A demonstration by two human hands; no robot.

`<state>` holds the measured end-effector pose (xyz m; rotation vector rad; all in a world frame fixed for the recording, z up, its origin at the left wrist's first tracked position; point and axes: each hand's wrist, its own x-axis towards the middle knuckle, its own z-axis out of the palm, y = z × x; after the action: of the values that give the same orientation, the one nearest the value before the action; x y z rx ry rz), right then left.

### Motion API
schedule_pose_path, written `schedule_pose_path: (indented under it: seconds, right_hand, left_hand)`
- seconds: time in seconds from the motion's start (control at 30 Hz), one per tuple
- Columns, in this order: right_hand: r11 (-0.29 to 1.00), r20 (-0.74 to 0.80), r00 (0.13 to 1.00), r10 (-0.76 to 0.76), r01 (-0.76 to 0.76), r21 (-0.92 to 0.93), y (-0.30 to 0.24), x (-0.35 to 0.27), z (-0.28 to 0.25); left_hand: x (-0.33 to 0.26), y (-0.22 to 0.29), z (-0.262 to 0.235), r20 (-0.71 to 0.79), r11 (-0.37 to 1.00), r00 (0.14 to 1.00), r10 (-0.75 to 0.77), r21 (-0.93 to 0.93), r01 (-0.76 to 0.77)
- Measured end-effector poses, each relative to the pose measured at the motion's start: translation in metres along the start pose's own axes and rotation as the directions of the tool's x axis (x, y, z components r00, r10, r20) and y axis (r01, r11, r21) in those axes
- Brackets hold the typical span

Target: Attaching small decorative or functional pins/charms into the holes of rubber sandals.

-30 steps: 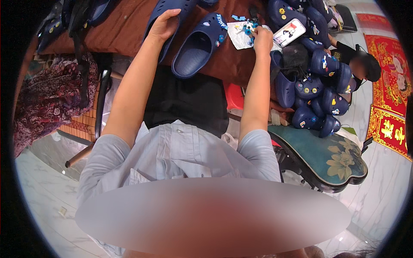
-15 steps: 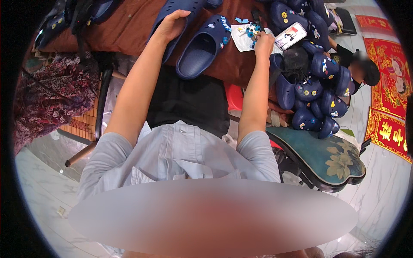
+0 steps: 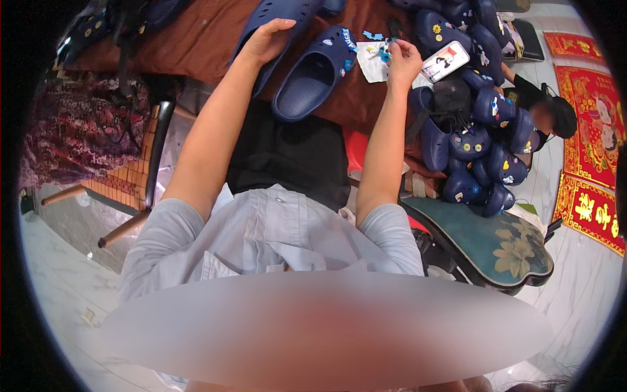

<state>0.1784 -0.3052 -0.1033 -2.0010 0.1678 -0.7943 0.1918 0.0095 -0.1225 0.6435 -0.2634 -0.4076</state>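
Two navy foam clogs lie on a brown table (image 3: 209,32). My left hand (image 3: 266,40) rests on the far clog (image 3: 274,19), fingers curled over its side. The near clog (image 3: 313,72) lies beside it with a few small charms on its strap. My right hand (image 3: 403,57) hovers over a white sheet (image 3: 371,62) strewn with small blue and yellow charms, and its fingertips pinch one small blue charm (image 3: 385,56).
A phone (image 3: 445,61) lies right of my right hand. Several decorated navy clogs (image 3: 483,137) are heaped at the right, above a green flowered cushion chair (image 3: 503,242). Another person (image 3: 552,114) sits beyond them. A wooden chair (image 3: 130,176) stands at the left.
The view has shifted slightly. My right hand has settled over the white sheet and pinched a charm; my left hand stays on the far clog.
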Motion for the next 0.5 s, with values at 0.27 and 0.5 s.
schedule_pose_path:
  seconds: [0.27, 0.5]
  right_hand:
    - [0.841, 0.314, 0.949, 0.005, -0.173, 0.512, -0.093, -0.022, 0.063]
    - [0.932, 0.339, 0.931, -0.138, 0.005, 0.363, -0.090, -0.018, 0.107]
  left_hand:
    - [0.001, -0.003, 0.006, -0.028, 0.998, 0.998, 0.056, -0.028, -0.057]
    - [-0.002, -0.001, 0.013, 0.049, 0.999, 0.999, -0.002, -0.048, 0.005]
